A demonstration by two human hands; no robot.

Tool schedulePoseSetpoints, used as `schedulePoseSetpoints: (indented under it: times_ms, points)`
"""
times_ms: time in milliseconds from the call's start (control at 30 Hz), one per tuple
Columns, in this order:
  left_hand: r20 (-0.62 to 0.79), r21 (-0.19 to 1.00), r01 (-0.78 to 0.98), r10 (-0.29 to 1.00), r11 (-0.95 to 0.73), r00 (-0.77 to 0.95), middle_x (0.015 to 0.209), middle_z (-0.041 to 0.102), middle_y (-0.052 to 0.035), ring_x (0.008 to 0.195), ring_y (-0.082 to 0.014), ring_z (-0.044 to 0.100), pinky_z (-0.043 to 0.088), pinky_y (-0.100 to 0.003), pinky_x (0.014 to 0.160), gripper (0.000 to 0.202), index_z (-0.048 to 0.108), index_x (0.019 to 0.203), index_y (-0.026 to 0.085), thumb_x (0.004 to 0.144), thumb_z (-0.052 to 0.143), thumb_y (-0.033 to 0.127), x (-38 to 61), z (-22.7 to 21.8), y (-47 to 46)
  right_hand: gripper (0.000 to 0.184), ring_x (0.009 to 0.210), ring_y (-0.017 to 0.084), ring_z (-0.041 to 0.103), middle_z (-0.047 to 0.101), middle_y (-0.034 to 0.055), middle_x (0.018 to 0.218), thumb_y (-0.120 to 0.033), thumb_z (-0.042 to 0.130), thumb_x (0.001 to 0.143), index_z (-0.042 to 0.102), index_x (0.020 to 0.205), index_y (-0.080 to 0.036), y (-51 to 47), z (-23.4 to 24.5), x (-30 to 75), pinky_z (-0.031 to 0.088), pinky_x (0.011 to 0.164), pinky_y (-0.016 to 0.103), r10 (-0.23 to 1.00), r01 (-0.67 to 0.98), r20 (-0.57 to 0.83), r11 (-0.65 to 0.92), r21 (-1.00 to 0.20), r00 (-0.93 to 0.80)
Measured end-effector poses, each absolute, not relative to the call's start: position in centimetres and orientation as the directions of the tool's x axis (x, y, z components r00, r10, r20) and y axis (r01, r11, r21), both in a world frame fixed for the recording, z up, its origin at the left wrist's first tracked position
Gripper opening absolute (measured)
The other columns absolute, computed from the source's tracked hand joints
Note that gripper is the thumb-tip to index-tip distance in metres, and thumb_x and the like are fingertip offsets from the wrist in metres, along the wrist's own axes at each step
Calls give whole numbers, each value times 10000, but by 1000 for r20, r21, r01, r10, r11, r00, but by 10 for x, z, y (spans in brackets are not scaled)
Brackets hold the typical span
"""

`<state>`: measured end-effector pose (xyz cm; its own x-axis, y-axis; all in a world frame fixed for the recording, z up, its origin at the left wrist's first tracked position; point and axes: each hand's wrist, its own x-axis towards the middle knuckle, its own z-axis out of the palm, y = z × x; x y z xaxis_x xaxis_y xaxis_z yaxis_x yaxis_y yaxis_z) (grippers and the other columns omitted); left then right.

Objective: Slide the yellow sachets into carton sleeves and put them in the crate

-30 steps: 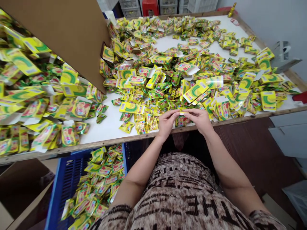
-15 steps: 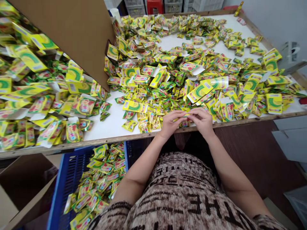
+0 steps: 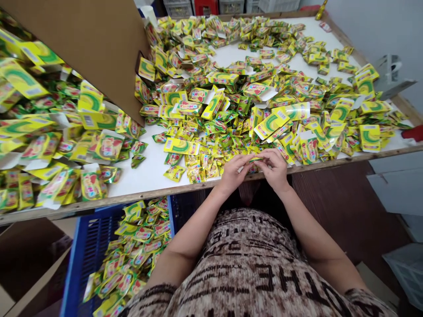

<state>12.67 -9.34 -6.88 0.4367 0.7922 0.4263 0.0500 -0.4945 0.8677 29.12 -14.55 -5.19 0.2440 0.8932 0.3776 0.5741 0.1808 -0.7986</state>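
Close to the table's front edge, my left hand [image 3: 234, 173] and my right hand [image 3: 275, 171] meet fingertip to fingertip. Between them they pinch a small yellow-and-green candy packet [image 3: 255, 160], mostly covered by the fingers. Just beyond the hands lies a heap of small yellow and green candy packets [image 3: 205, 164]. Yellow flat cartons with a green curve, such as one carton [image 3: 271, 124] with a barcode, lie on the heap. Another yellow carton [image 3: 181, 145] rests left of the hands.
A brown cardboard panel [image 3: 99, 48] stands on the white table [image 3: 127, 178], with more cartons and packets to its left. Under the table's wooden edge, a blue crate [image 3: 76, 264] holds filled packs. A red object [image 3: 413, 133] lies at the right edge.
The packet between my fingertips shows more green now, and my right-hand fingers are more curled. The whole view has shifted slightly; the heaps look the same.
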Motion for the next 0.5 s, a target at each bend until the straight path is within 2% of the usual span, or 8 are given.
schedulePoseSetpoints:
  times_ms: [167, 233, 300, 367, 433, 500]
  points:
    - [465, 852, -19, 741, -523, 485, 1083, 718, -88, 1021, -195, 664, 524, -360, 927, 291, 692, 1186, 267, 912, 598, 249, 133, -71, -96, 105, 978, 229, 625, 611, 78, 1009, -323, 640, 880, 691, 865, -232, -154, -54, 288, 571, 745, 386, 845, 613, 451, 200, -765, 287]
    - [446, 870, -37, 754, -491, 482, 1102, 730, -81, 1039, -198, 673, 514, -368, 966, 263, 707, 1152, 269, 910, 604, 265, 134, -67, -97, 129, 906, 213, 638, 617, 72, 1008, -340, 631, 886, 699, 869, -231, -154, -52, 290, 567, 703, 362, 859, 557, 422, 208, -804, 289]
    - [402, 905, -19, 839, -425, 365, 1099, 734, -74, 1024, -195, 677, 517, -353, 960, 241, 715, 1121, 262, 905, 614, 297, 125, -58, -98, 190, 755, 175, 634, 630, 65, 1000, -367, 569, 924, 701, 956, -234, -146, -49, 290, 548, 617, 323, 889, 464, 343, 177, -868, 304]
    - [316, 948, -16, 941, -317, 122, 1081, 728, -65, 969, -184, 677, 533, -322, 896, 249, 707, 1109, 253, 890, 632, 344, 98, -46, -99, 255, 690, 157, 621, 653, 68, 1002, -375, 504, 956, 686, 1058, -229, -130, -47, 286, 538, 601, 307, 917, 432, 273, 129, -893, 292]
    - [166, 986, -30, 986, -167, -32, 1037, 724, -51, 883, -175, 672, 540, -286, 803, 264, 709, 1066, 244, 848, 676, 389, 53, -34, -104, 290, 784, 183, 644, 675, 90, 1046, -377, 531, 941, 672, 1126, -204, -107, -47, 275, 552, 703, 328, 941, 524, 262, 115, -844, 216]
    - [-44, 998, 50, 997, 40, 66, 944, 732, -34, 794, -176, 663, 532, -269, 729, 259, 736, 963, 237, 776, 735, 416, -6, -30, -114, 389, 944, 241, 647, 674, 144, 1126, -389, 610, 893, 648, 1201, -153, -81, -46, 262, 534, 851, 388, 959, 682, 259, 115, -722, 113]
